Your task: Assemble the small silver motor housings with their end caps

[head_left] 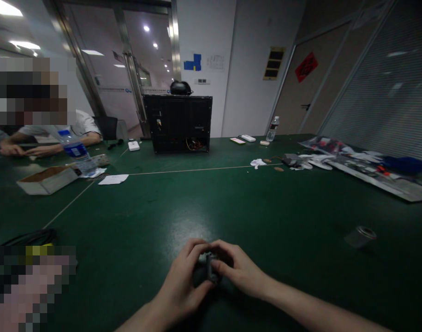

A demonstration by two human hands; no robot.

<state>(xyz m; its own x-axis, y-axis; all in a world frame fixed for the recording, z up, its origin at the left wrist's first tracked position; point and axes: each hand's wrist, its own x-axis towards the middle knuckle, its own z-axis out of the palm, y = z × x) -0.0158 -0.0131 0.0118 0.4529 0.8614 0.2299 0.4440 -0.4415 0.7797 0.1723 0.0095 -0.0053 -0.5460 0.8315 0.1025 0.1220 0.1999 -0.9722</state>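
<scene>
A small dark grey metal-looking part (211, 269) is held between my two hands, just above or on the green table (183, 203); its exact kind is too dim to make out. My left hand (188, 272) curls round its left side, the thumb at the lower end and the fingers over the far end. From the other side my right hand (238, 267) grips it, thumb pressed on its face and fingers bent over the top. Part of the piece is hidden by the fingers.
A grey cylinder (361, 236) lies to the right. Farther off stand a black computer case (179, 124), a water bottle (80, 154), an open cardboard box (48, 181) and a cluttered tray (380, 173). Another person (81, 127) sits at the far left. Black cable (31, 237) lies at the near left.
</scene>
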